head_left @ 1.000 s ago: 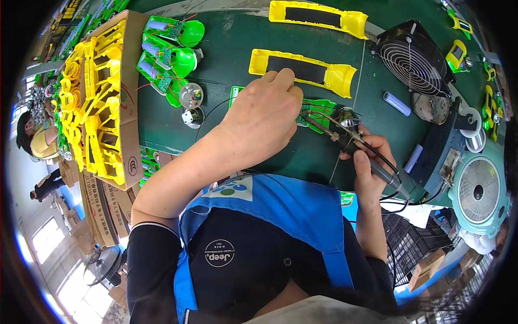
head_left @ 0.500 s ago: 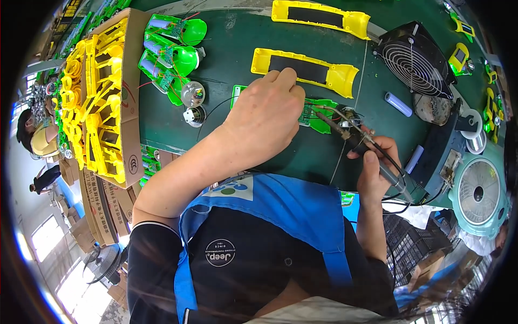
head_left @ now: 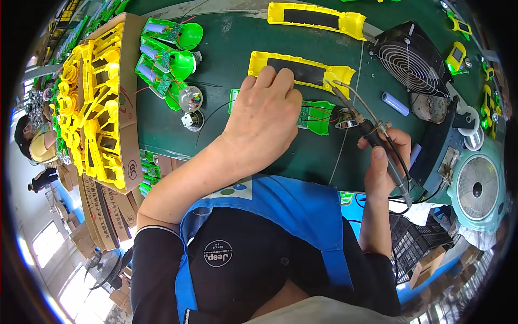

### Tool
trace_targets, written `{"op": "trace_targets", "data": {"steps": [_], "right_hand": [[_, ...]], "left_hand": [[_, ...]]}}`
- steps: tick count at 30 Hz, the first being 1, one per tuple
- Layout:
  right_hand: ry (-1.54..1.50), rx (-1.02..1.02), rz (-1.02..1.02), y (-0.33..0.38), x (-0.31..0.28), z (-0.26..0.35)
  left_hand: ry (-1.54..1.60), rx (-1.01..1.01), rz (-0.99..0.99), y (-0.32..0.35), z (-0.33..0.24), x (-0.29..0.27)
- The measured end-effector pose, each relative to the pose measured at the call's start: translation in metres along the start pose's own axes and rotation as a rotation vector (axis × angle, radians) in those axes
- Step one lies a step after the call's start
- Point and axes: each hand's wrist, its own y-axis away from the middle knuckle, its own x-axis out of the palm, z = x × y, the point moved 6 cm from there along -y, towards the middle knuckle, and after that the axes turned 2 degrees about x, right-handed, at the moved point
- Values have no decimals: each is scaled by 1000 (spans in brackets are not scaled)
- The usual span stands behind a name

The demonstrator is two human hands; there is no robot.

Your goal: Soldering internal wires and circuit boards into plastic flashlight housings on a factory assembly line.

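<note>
At the left, a cardboard box (head_left: pixel 129 124) holds yellow plastic parts (head_left: pixel 102 108). Just right of it, on the green table (head_left: pixel 226 43), lie three green cases (head_left: pixel 183 63) with batteries, circuit boards and red wires; near them are a clear round lens (head_left: pixel 191 99) and a silver lamp cup (head_left: pixel 192 120). In the middle, the left hand (head_left: pixel 264 110) bends its fingers over another green case (head_left: pixel 321 117) on the table; the fingertips are hidden, so I cannot tell whether they grip it. This case's right end shows beyond the hand, beside a lamp head (head_left: pixel 345 121). A yellow cover (head_left: pixel 340 78) lies beyond the hand. Farther right, the right hand (head_left: pixel 382 175) has thumb and fingers clamped on a soldering iron (head_left: pixel 369 131), its tip over the cover's right end; I cannot tell if they touch. Then come a loose battery (head_left: pixel 395 103), a black fan (head_left: pixel 413 65) and a pale green fan (head_left: pixel 477 186).
</note>
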Motion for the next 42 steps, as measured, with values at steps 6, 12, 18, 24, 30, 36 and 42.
{"op": "trace_targets", "data": {"steps": [6,12,18,24,30,36,42], "right_hand": [[50,-28,40,-9,3,5],[21,-34,43,-20,9,5],[-14,-88,-8,-7,-21,17],[-5,-161,-2,-37,-4,11],[-69,-188,19,-45,2,15],[-29,-218,82,-52,16,19],[-119,-258,234,-71,60,8]], "left_hand": [[20,-9,-14,3,3,2],[10,2,-14,3,5,1],[311,-11,112,21,33,-10],[222,234,66,-24,-18,1],[367,184,154,-26,-20,21],[387,245,195,-15,-18,13],[757,52,-23,-12,-1,6]]}}
